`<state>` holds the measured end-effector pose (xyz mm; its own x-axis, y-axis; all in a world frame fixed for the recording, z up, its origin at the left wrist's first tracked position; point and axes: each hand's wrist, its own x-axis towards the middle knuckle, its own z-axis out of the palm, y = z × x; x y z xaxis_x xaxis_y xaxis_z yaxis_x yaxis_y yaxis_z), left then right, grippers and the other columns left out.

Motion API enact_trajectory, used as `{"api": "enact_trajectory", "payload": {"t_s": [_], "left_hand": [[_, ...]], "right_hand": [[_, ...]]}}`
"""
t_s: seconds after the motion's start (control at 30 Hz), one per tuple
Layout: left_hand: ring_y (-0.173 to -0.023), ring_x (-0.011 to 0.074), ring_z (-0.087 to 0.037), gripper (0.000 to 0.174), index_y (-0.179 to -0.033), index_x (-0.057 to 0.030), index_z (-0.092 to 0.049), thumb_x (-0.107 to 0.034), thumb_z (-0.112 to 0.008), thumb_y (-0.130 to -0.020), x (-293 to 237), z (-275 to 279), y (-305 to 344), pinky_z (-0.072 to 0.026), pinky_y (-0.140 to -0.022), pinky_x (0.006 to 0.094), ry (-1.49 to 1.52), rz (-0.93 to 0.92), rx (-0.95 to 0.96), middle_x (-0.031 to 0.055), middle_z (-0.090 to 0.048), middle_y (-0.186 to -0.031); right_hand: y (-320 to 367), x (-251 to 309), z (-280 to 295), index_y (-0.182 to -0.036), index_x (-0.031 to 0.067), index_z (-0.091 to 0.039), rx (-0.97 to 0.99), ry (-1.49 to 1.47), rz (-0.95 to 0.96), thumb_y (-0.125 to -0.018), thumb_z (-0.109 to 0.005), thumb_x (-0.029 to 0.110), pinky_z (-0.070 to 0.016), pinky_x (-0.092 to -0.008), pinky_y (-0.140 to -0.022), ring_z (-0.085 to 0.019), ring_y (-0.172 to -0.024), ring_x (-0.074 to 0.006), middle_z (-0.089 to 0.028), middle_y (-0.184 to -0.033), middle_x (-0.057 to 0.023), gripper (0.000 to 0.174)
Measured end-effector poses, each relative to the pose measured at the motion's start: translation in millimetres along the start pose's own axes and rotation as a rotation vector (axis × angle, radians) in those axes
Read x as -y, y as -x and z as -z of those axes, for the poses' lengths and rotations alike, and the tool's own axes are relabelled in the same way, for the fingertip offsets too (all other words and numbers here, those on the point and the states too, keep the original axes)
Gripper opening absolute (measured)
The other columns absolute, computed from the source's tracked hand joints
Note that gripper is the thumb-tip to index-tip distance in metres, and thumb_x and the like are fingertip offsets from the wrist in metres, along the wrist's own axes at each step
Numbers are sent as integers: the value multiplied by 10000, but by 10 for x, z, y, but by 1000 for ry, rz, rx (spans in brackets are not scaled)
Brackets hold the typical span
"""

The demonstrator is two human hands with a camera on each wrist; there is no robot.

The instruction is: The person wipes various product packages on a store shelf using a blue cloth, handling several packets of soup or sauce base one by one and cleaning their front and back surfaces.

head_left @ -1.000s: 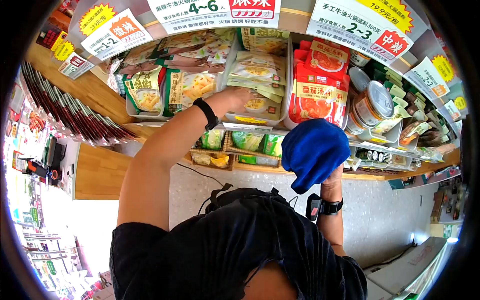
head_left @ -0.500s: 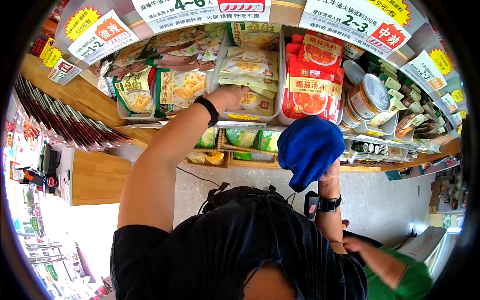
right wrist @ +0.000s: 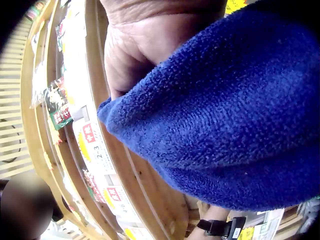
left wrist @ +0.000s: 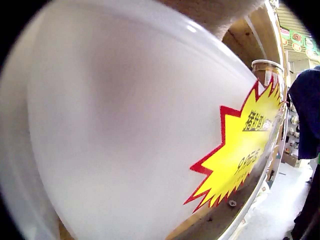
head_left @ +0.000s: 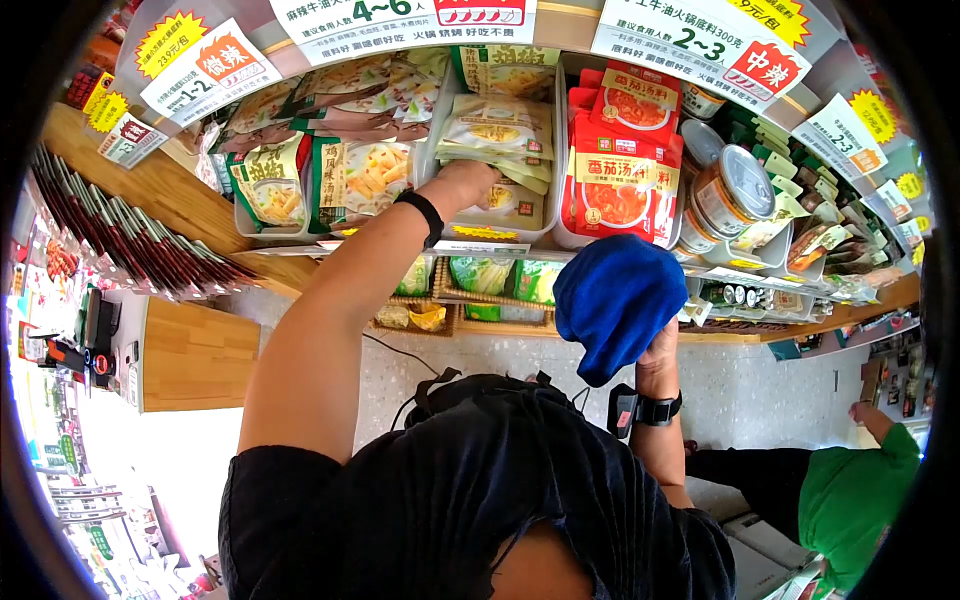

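My left hand (head_left: 464, 184) reaches into a white bin (head_left: 551, 190) of pale soup-base packets (head_left: 495, 128). It touches the lower edge of the upper packets; its fingertips are partly hidden among them, and I cannot tell whether they pinch one. In the left wrist view the bin's cloudy front wall (left wrist: 125, 150), with a yellow starburst price label (left wrist: 235, 150), fills most of the frame. My right hand (head_left: 660, 346) holds a bunched blue plush cloth (head_left: 620, 300) in front of the shelf. The right wrist view shows the cloth (right wrist: 225, 115) covering most of that hand's fingers.
Red tomato soup packets (head_left: 620, 185) stand right of the bin, then stacked cans (head_left: 735, 195). Green-and-white packets (head_left: 365, 185) fill the left side. Price signs (head_left: 400, 25) hang along the shelf above. A person in green (head_left: 860, 490) is at the lower right.
My left hand has drawn slightly left and up to the edge of the upper packets. The cloth stays nearly in place. A person in green has come into view and moved right.
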<state>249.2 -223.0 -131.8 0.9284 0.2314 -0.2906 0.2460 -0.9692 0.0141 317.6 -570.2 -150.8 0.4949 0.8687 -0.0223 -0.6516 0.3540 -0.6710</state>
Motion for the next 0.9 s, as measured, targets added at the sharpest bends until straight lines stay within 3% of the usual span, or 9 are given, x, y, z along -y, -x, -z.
{"api": "enact_trajectory", "payload": {"t_s": [0.17, 0.3, 0.47, 0.6, 0.63, 0.73, 0.77, 0.9], "left_hand": [[-932, 349, -563, 479, -1081, -12, -514, -193, -700, -678, 22, -81, -50, -452, -809, 417, 56, -21, -59, 179, -588, -961], [-966, 345, -551, 576, -1184, 2, -431, -125, -679, -680, 83, -92, 28, -456, -815, 410, 47, -127, 38, 182, -553, -1073], [-935, 325, -566, 445, -1118, 15, -463, -35, -629, -709, 52, -129, 69, -475, -783, 391, -121, -39, 35, 174, -562, -1013], [-900, 315, -583, 311, -1054, 15, -493, 10, -559, -750, -12, -128, 102, -486, -748, 389, -29, 49, 3, 175, -571, -973], [-864, 310, -614, 198, -986, 7, -542, -30, -499, -796, 7, -154, 120, -492, -702, 405, -22, 7, -64, 186, -619, -903], [-870, 308, -615, 193, -978, -3, -559, -60, -490, -807, 19, -158, 80, -492, -700, 408, -78, 9, -56, 187, -620, -935], [-873, 308, -617, 193, -971, -9, -570, -50, -496, -798, -31, -105, 84, -494, -702, 409, 22, 119, -13, 188, -619, -956], [-891, 315, -606, 233, -1016, -4, -537, -38, -491, -790, -39, -40, 260, -487, -748, 414, -76, -5, -101, 184, -617, -933]], "right_hand": [[52, 19, 30, -1308, 24, -331, 26, 83, 60, -820, -498, 518, -371, -438, -978, -457, -1157, -272, -444, -1276, -160, 715], [126, 47, 60, -1304, 15, -330, 20, 87, 65, -816, -504, 517, -372, -435, -977, -464, -1148, -274, -454, -1262, -165, 721], [195, 67, 148, -1296, 14, -340, -41, 56, 88, -808, -519, 508, -371, -433, -976, -476, -1132, -273, -466, -1248, -162, 717], [220, 98, 152, -1289, 14, -359, -101, 34, 68, -799, -535, 490, -370, -434, -974, -481, -1126, -273, -477, -1239, -158, 705], [219, 110, 129, -1291, 14, -356, -107, 47, 82, -797, -538, 488, -368, -438, -977, -479, -1130, -276, -475, -1242, -159, 709], [202, 94, 192, -1297, 20, -351, -99, 57, 93, -775, -565, 492, -368, -446, -979, -476, -1136, -284, -468, -1253, -157, 736], [198, 86, 187, -1298, 22, -351, -115, 44, 80, -770, -570, 494, -371, -446, -977, -476, -1136, -284, -468, -1254, -155, 741], [163, 77, 274, -1319, 39, -317, -17, 11, 16, -753, -607, 490, -341, -458, -999, -444, -1165, -287, -437, -1283, -151, 779]]}}
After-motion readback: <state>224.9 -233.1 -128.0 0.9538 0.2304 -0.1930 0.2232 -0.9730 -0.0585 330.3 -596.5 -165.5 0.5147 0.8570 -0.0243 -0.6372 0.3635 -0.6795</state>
